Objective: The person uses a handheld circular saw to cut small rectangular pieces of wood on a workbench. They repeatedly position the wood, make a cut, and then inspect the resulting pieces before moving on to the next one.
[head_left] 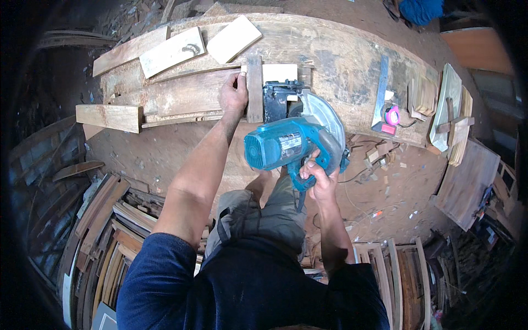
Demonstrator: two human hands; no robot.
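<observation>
I'm in a woodworking shop: my right hand [320,180] grips a teal circular saw [279,145] at a rough wooden bench [352,60], a pink tape measure [392,115] lies there, offcuts [379,152] litter the brown floor [165,159], and boards [104,209] crowd both sides.

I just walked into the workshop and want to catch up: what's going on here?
A person in a dark navy shirt stands at a long, worn wooden bench. Their right hand grips a teal power saw with a grey curved guard, positioned at the bench's near edge, just right of a narrow brown wooden strip. Their left hand is at the strip's left side. A round pink tape measure lies farther right. Whether the saw is running can't be told.
</observation>
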